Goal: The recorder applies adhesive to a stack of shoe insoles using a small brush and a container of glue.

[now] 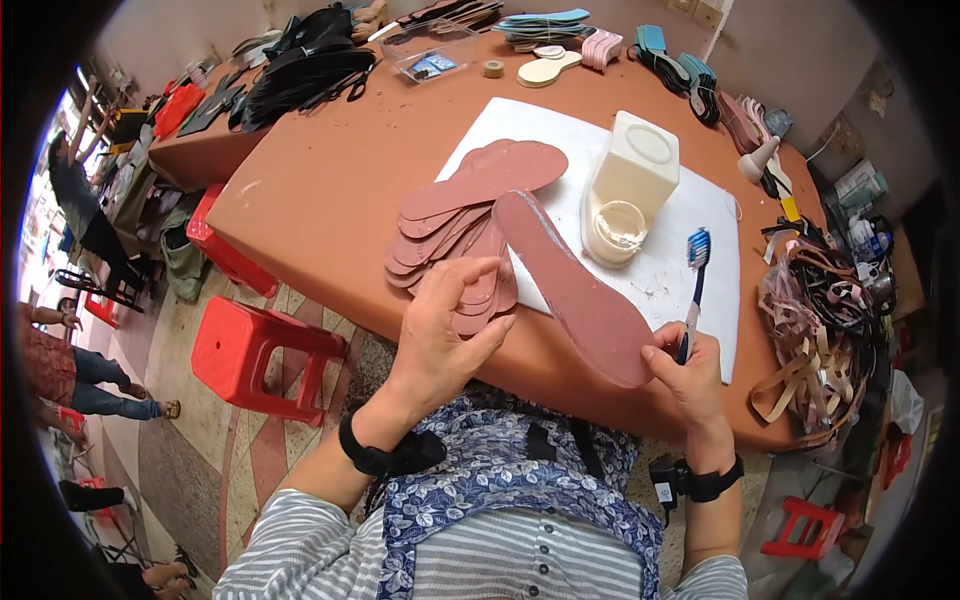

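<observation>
In my right hand (692, 385) the wide end of a reddish-brown insole (585, 300) is pinched between thumb and fingers. The same hand holds a toothbrush (692, 305) upright, its blue and white bristles on top. A whitish smear runs along the insole's edge near its far end. My left hand (440, 330) has its thumb and fingers apart with nothing between them, in front of a fanned stack of similar insoles (450, 235). Beyond the held insole stands a cream plastic container (645, 165) with a round open mouth (618, 228), whitish residue around it.
A white board (715, 290) lies under the container on the brown-covered table (320, 190). Tangled straps (815, 330) hang at the right edge. At the back are a clear tray (430, 55), a tape roll (493, 69) and insole bundles (545, 28). Red stools (255, 350) stand left.
</observation>
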`<state>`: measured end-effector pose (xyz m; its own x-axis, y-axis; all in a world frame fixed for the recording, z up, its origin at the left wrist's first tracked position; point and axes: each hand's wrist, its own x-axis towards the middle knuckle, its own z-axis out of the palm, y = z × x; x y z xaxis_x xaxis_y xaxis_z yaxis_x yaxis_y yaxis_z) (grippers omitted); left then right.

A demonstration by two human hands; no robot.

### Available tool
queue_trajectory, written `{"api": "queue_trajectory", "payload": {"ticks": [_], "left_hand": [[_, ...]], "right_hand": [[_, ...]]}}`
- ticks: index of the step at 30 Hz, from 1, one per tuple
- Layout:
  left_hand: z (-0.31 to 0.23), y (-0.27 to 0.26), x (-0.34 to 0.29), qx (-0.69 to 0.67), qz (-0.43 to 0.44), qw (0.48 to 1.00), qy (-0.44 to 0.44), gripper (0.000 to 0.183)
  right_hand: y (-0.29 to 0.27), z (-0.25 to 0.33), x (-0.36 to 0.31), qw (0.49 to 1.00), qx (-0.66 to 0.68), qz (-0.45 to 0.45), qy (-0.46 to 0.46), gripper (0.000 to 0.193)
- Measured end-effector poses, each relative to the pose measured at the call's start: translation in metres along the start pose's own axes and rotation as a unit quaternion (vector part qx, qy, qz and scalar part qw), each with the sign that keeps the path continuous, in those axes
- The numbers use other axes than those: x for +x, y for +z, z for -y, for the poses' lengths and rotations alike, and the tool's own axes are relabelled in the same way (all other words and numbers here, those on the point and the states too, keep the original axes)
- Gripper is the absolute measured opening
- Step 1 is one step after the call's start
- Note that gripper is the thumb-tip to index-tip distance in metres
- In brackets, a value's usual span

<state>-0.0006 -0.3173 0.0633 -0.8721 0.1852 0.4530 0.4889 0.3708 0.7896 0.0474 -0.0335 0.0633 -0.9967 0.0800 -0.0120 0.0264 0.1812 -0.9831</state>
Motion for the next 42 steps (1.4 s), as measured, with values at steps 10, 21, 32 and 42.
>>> {"api": "queue_trajectory", "payload": {"ticks": [10,21,32,42], "left_hand": [[-0.029,0.008,0.025,0.198,0.153,0.950,0.186,0.053],[-0.024,0.026,0.021,0.186,0.279,0.939,0.080,0.020],[-0.020,0.025,0.022,0.122,0.229,0.966,-0.018,0.011],[-0.019,0.023,0.025,0.112,0.137,0.981,-0.074,0.011]], "right_hand": [[0.003,0.033,0.005,0.980,-0.162,0.114,-0.001,0.008],[0.004,0.034,0.011,0.955,-0.222,0.166,-0.103,0.012],[0.000,0.021,0.003,0.984,-0.133,0.009,-0.116,0.026],[0.022,0.005,-0.024,0.928,-0.280,-0.077,-0.232,0.036]]}}
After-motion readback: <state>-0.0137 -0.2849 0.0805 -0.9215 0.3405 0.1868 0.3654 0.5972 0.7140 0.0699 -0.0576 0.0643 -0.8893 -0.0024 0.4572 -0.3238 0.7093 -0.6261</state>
